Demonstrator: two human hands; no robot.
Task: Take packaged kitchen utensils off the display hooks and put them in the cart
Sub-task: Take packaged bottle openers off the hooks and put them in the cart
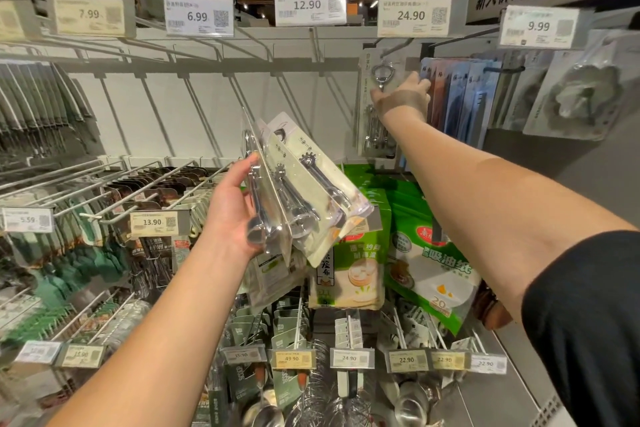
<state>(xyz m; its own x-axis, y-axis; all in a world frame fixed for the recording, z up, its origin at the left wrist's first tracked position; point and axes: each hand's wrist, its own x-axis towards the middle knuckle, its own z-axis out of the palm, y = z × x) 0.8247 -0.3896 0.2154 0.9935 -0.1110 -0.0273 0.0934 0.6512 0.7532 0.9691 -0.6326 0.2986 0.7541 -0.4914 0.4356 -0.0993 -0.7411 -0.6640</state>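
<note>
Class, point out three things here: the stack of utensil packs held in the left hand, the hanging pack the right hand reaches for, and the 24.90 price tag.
Utensil packs (304, 198), head view, front blister.
Hanging pack (375, 139), head view, lower part.
24.90 price tag (412, 15), head view, printed price.

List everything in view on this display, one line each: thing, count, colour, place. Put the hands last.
utensil packs: at least three, clear blisters with silver tools, held fanned at centre.
hanging pack: one visible, clear with silver tools, on the hook under the 24.90 tag.
price tags: five readable on the top rail, white or cream.
empty hooks: several, grey, upper left and centre.
green bags: at least two, green and white, right of centre.
blue packs: a row, blue-grey, right of the hanging pack.
ladles: several, silver, bottom centre.
left hand: grips the utensil packs.
right hand: reaches up onto the hanging pack.
</note>
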